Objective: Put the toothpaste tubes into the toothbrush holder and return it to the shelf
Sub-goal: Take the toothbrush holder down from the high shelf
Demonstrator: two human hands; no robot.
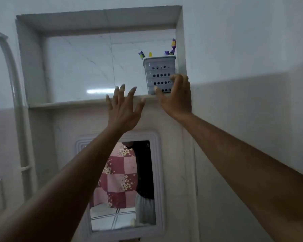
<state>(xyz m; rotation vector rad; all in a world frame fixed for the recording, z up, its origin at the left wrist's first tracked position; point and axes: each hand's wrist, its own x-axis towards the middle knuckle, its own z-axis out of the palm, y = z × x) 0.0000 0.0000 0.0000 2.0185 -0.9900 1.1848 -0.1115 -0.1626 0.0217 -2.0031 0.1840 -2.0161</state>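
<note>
1. Toothbrush holder, a pale grey-blue plastic cup with four rows of round holes, stands upright on the shelf at the right end of the tiled wall niche.
2. Four coloured tops poke above its rim: two tube ends at 11 o'clock, two purple pieces at 1 o'clock.
3. Right hand cups the holder's lower right side, fingers curled against it, thumb at the base.
4. Left hand, at the holder's 8 o'clock, is spread wide and holds nothing.
5. One mirror hangs below.
</note>
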